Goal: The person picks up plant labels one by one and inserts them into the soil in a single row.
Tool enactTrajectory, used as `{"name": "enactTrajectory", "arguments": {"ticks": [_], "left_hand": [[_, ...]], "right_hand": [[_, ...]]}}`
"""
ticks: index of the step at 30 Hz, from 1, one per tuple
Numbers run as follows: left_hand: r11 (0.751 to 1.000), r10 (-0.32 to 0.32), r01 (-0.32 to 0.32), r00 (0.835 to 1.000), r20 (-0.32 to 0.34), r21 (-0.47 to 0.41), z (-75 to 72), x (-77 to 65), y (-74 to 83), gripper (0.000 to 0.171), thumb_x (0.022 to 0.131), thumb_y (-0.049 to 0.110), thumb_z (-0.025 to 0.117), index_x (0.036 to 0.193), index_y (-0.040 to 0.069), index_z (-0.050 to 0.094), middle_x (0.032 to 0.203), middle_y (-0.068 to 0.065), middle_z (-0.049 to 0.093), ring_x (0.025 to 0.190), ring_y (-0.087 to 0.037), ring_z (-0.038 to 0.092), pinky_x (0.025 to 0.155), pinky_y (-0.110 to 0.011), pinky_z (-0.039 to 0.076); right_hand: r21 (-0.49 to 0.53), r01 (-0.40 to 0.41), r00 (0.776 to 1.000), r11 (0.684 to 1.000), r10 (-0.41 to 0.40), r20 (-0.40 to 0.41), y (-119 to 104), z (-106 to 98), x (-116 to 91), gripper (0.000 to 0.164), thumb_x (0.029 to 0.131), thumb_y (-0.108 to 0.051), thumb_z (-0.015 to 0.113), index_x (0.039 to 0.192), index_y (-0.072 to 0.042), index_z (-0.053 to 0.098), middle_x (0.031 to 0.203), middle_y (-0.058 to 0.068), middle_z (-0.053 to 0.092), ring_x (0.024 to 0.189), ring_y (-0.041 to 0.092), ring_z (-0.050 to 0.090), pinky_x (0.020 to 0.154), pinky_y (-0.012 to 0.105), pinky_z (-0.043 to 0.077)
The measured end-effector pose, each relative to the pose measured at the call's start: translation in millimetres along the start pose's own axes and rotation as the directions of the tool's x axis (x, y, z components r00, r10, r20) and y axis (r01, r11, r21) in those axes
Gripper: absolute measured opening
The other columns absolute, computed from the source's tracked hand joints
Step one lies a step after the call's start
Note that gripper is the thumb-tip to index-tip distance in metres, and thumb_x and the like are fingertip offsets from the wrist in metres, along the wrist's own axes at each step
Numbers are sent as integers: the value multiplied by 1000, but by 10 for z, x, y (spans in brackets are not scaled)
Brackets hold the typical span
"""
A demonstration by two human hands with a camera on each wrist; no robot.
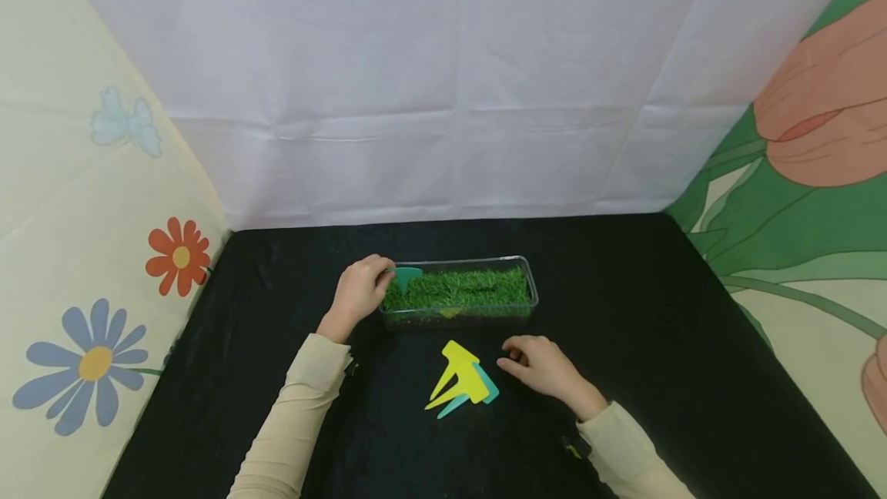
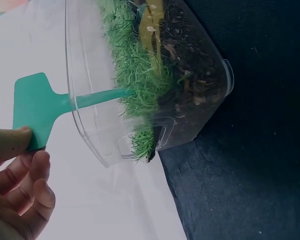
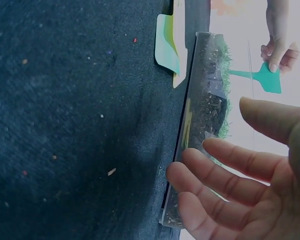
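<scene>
Two hands show, well apart: the left hand, just left of centre in the head view, pinches one green tag by its flat top, while the right hand, lower and right of centre, rests loosely bent, thumb and fingers parted.

At the far left of the frame, one pale blue butterfly, one red flower and one blue flower decorate a cream wall hanging. Near the middle stands one clear box of green grass over dark soil; the green tag is at its left end, stem tip among the blades. The left hand partly hides that end's rim. A yellow patch shows at the box's front wall (reflection or object, I cannot tell).

Below the box, at lower centre, two yellow tags overlap, partly covering at least one teal tag. The right hand is just to their right, touching none of them.

One black cloth lies under everything, one white sheet hangs across the upper centre, and large pink petals with green leaves fill the right edge.
</scene>
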State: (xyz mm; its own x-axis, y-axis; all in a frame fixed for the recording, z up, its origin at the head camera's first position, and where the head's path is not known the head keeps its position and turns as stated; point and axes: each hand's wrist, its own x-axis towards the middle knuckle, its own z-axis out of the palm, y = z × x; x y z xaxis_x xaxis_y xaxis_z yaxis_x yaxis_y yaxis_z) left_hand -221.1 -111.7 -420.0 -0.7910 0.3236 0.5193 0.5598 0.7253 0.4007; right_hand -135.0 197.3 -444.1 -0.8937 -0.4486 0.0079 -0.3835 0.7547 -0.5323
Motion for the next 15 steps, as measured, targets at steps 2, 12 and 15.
{"name": "enactTrajectory", "arguments": {"ticks": [2,12,15], "left_hand": [[1000,6,-6,1000,-8,-2,2,0,0,6,83,1,63,87,3,67,77,-7,61,62,-18,57,57,-32,48],[999,22,-24,999,-34,-32,9,9,15,6,83,-1,62,85,3,67,75,-7,60,61,-18,55,56,-31,47],[999,17,-18,999,-35,-31,19,5,13,6,83,-1,63,85,3,67,75,-7,61,61,-18,56,57,-32,47]], "right_hand": [[2,-3,1000,1000,3,2,1,2,1,24,86,-21,63,99,-2,65,77,-3,60,58,2,50,53,22,43],[7,-7,1000,1000,7,4,6,-1,8,24,86,-21,63,99,-2,65,77,-3,60,59,3,50,53,22,43],[9,-9,1000,1000,9,5,-1,-6,8,23,86,-21,63,99,-2,65,78,-2,60,59,3,50,53,23,43]]}}
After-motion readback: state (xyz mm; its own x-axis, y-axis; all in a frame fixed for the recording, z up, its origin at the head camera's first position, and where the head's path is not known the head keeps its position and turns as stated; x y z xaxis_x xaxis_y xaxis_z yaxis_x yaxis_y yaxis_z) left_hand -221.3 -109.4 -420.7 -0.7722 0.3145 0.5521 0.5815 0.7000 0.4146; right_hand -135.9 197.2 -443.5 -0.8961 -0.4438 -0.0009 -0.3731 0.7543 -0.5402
